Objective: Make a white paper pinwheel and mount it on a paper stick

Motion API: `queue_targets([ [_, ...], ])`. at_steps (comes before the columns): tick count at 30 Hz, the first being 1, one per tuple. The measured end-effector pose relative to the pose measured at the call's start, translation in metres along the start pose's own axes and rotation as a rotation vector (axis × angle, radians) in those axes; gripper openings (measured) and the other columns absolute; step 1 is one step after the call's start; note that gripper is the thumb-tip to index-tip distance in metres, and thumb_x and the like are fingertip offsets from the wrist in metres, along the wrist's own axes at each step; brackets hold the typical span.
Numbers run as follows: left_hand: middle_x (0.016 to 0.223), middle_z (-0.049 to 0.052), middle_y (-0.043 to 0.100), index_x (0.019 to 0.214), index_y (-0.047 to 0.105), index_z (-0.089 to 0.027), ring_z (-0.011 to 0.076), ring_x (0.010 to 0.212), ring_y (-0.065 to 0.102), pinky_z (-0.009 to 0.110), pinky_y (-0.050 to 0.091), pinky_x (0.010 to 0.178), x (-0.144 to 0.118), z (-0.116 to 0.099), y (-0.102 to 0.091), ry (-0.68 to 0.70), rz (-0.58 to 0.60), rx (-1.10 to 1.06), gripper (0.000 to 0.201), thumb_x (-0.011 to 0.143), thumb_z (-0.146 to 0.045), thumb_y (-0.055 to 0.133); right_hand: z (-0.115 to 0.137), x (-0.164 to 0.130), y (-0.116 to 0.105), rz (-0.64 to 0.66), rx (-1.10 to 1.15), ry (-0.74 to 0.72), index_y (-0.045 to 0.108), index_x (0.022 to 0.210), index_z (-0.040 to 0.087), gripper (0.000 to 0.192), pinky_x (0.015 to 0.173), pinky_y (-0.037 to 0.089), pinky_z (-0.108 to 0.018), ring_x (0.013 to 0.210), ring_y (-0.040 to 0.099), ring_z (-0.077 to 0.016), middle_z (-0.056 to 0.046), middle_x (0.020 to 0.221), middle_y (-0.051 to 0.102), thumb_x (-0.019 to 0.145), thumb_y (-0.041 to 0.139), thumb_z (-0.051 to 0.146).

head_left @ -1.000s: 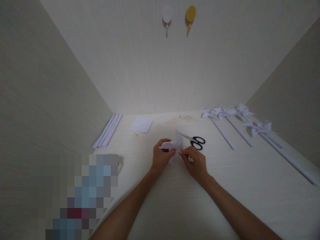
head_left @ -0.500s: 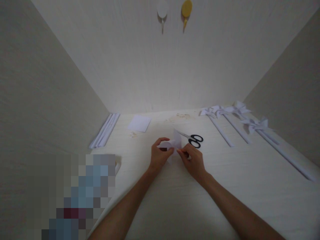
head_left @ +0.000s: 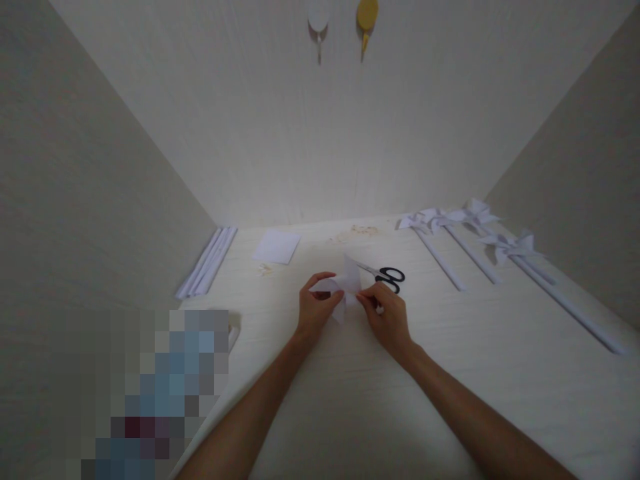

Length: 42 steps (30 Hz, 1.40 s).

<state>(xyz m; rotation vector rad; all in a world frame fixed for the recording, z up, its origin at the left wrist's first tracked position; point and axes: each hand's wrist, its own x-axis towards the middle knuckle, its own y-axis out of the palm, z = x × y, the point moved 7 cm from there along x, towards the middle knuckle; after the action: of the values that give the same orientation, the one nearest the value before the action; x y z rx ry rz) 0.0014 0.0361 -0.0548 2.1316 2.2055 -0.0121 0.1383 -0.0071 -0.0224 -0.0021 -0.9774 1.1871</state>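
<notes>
Between left hand (head_left: 315, 308) and right hand (head_left: 387, 313) — pinched paper (head_left: 353, 275) (plain white, curled).

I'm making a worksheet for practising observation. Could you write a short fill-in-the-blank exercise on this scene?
1. The left hand holds a curled piece of white ____.
2. The scissors have ____ handles.
3. From the wearer's side, the pinwheels lie to the ____ of the scissors.
4. Beside the white hook on the wall is a ____ one.

Missing words: paper; black; right; yellow.
</notes>
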Motion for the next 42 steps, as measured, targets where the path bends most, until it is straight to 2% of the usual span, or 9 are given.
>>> queue_targets([
  [18, 0.053, -0.005, 0.055, 0.090, 0.054, -0.015, 0.0071, 0.045, 0.051, 0.015, 0.039, 0.043, 0.0014, 0.0008, -0.0007, 0.026, 0.002, 0.054, 0.040, 0.052, -0.015, 0.065, -0.0004, 0.0001, 0.0022, 0.023, 0.011, -0.006, 0.053, 0.064, 0.017, 0.014, 0.052, 0.038, -0.023, 0.056, 0.046, -0.0121, -0.001, 0.060, 0.049, 0.076, 0.049, 0.011],
  [22, 0.048, -0.006, 0.052, 0.092, 0.053, -0.014, 0.0072, 0.042, 0.049, 0.015, 0.037, 0.040, 0.0005, 0.0003, -0.0005, 0.047, 0.001, 0.114, 0.041, 0.053, -0.016, 0.064, -0.0013, -0.0011, 0.0037, 0.037, 0.001, -0.004, 0.052, 0.064, 0.018, 0.015, 0.054, 0.039, -0.024, 0.057, 0.047, -0.0128, -0.002, 0.062, 0.050, 0.077, 0.048, 0.012],
  [27, 0.052, -0.005, 0.055, 0.095, 0.050, -0.014, 0.0068, 0.044, 0.050, 0.015, 0.037, 0.043, -0.0012, -0.0030, 0.0005, 0.099, 0.003, 0.094, 0.043, 0.054, -0.015, 0.062, -0.0020, -0.0025, 0.0057, 0.050, -0.024, -0.011, 0.052, 0.064, 0.018, 0.014, 0.054, 0.039, -0.025, 0.057, 0.047, -0.0133, -0.002, 0.061, 0.050, 0.077, 0.048, 0.014],
  [33, 0.045, -0.009, 0.047, 0.099, 0.048, -0.015, 0.0050, 0.037, 0.042, 0.014, 0.031, 0.037, -0.0007, -0.0035, 0.0008, 0.124, -0.004, 0.143, 0.046, 0.055, -0.013, 0.060, -0.0033, -0.0040, 0.0087, 0.067, -0.064, -0.029, 0.054, 0.064, 0.016, 0.014, 0.055, 0.039, -0.026, 0.057, 0.046, -0.0135, -0.002, 0.061, 0.050, 0.078, 0.049, 0.016],
  [42, 0.047, -0.008, 0.050, 0.100, 0.046, -0.015, 0.0059, 0.040, 0.046, 0.015, 0.034, 0.041, 0.0003, -0.0011, 0.0010, 0.128, 0.006, 0.122, 0.047, 0.055, -0.014, 0.061, -0.0043, -0.0053, 0.0089, 0.062, -0.063, -0.040, 0.056, 0.066, 0.017, 0.015, 0.058, 0.039, -0.026, 0.061, 0.048, -0.0143, -0.003, 0.063, 0.052, 0.078, 0.048, 0.015],
])
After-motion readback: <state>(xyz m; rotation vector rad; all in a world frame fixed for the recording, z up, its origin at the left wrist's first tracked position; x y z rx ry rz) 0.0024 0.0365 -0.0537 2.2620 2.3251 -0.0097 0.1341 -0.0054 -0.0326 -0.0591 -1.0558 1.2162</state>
